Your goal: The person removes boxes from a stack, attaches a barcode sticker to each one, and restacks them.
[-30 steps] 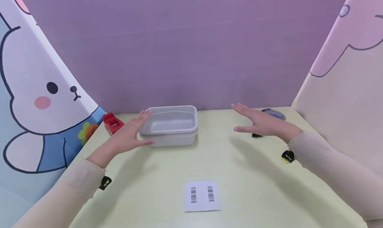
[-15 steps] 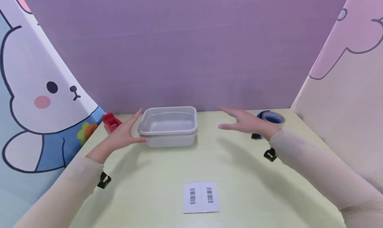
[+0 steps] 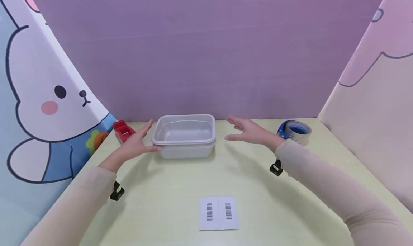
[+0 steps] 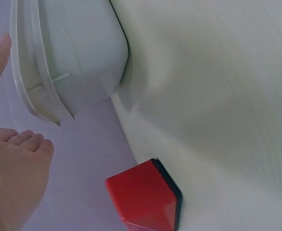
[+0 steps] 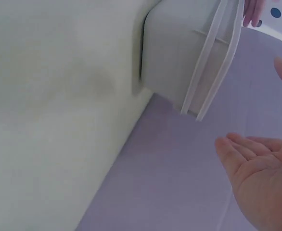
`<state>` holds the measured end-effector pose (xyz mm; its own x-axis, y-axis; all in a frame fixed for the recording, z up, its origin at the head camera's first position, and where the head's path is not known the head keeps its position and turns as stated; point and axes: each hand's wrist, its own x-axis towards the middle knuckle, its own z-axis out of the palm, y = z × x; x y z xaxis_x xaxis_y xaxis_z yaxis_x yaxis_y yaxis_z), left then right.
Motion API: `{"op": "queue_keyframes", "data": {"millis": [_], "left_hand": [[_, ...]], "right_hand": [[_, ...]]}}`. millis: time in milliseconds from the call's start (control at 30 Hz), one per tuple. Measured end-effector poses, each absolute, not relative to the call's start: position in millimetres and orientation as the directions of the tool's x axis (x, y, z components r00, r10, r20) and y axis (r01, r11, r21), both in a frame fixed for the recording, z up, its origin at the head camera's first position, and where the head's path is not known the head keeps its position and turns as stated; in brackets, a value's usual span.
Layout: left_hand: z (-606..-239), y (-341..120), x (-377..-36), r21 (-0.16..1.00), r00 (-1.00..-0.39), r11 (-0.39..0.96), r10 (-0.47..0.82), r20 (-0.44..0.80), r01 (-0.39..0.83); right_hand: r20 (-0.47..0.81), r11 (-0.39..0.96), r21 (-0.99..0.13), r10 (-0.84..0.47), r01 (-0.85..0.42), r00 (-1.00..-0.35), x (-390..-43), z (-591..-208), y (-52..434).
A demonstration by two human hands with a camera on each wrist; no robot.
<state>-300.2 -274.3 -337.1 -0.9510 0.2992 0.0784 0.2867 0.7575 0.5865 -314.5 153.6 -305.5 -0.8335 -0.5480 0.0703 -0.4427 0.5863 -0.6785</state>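
Translucent grey plastic containers (image 3: 183,135), two nested one inside the other, stand on the pale green table (image 3: 180,188) near its far edge, against the purple wall (image 3: 200,52). The left hand (image 3: 137,144) lies at the containers' left end with straight fingers and the thumb against the lower wall; it grips nothing. The right hand (image 3: 246,132) hovers just right of the containers, fingers spread wide, not touching them. A red block (image 3: 123,131) sits behind the left hand. A blue tape roll (image 3: 294,131) rests well right of the right hand. A barcode label (image 3: 219,212) lies near the table's front edge.
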Motion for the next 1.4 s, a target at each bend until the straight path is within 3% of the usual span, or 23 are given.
{"op": "queue_keyframes", "data": {"millis": [533, 1067, 1400], "left_hand": [[-351, -271, -306, 0.79, -0.958, 0.587, 0.285, 0.003, 0.177], [-359, -272, -310, 0.809, -0.975, 0.576, 0.221, -0.015, 0.118], [-355, -267, -304, 0.783, -0.98, 0.613, 0.2, -0.02, 0.109]], "right_hand": [[0.046, 0.51, -0.803, -0.463, -0.308, -0.885, -324, -327, 123], [-0.076, 0.391, -0.919, -0.299, -0.05, -0.951, -329, -331, 91], [-0.137, 0.25, -0.966, -0.295, 0.062, -0.946, -339, -338, 83]]}}
